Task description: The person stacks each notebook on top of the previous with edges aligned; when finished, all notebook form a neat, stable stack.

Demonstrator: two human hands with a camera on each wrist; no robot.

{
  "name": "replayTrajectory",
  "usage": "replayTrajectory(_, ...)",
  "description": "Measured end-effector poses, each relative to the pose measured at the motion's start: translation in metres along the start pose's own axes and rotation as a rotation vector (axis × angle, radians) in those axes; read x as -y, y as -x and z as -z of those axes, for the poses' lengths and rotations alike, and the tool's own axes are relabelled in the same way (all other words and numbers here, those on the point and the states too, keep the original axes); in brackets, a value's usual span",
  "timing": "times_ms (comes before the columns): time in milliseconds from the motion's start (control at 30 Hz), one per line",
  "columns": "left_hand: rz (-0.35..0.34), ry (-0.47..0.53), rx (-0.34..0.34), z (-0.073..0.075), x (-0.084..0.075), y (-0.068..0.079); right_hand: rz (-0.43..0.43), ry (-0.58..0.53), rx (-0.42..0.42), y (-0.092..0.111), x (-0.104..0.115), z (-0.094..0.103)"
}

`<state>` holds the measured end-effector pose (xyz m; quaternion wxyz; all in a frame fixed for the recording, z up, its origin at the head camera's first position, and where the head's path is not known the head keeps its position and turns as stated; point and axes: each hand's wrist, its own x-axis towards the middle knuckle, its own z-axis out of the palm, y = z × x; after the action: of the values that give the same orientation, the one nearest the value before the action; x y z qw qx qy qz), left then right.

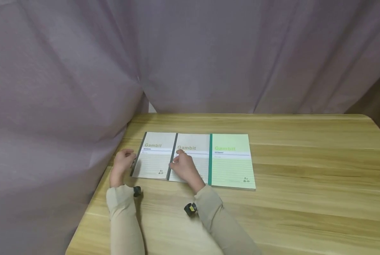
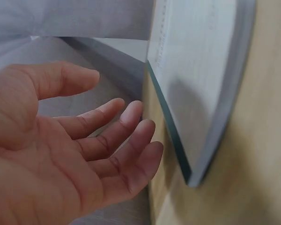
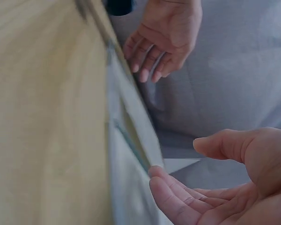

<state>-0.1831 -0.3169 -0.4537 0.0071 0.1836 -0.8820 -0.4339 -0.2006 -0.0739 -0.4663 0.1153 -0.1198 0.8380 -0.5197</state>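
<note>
Three thin notebooks lie side by side on the wooden table. The left notebook [image 1: 153, 163] and the middle notebook [image 1: 194, 140] have pale grey covers and dark spines; the right notebook [image 1: 231, 168] is light green with a green spine. Just left of the left notebook's spine is my left hand [image 1: 122, 165], its fingers loosely bent and apart from the notebook [image 2: 201, 61] in the left wrist view. My right hand [image 1: 186, 168] is over the middle notebook, fingertips near its spine. Whether those fingertips [image 3: 155, 171] touch it I cannot tell. Neither hand grips anything.
The wooden table [image 1: 305, 177] extends to the right of the notebooks. Grey curtains [image 1: 202, 56] hang behind it and along its left edge. A small black device [image 1: 190, 209] is worn at the right wrist, another [image 1: 137, 191] at the left.
</note>
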Motion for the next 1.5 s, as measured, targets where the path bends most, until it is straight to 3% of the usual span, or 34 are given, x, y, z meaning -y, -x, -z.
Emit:
replayTrajectory(300, 0.034, 0.004, 0.080, -0.002, 0.010, -0.003, 0.024, 0.055, 0.051, -0.001, -0.005, -0.012)
replayTrajectory(700, -0.044, -0.052, 0.046, -0.009, 0.010, -0.007, 0.025, 0.055, 0.085, 0.000, -0.002, -0.013)
replayTrajectory(833, -0.041, -0.077, 0.061, -0.012, 0.012, -0.009, 0.029, 0.053, 0.089, -0.002, -0.004, -0.014)
replayTrajectory(1000, 0.017, 0.011, 0.073, -0.012, 0.010, -0.010, 0.034, 0.059, 0.087, -0.005, -0.007, -0.015)
replayTrajectory(1267, 0.049, 0.165, 0.020, -0.011, 0.017, -0.013, 0.014, 0.010, 0.085, -0.005, -0.008, -0.018)
replayTrajectory(1500, 0.156, 0.351, 0.087, -0.011, 0.020, -0.013, -0.028, -0.056, 0.087, -0.006, -0.012, -0.016)
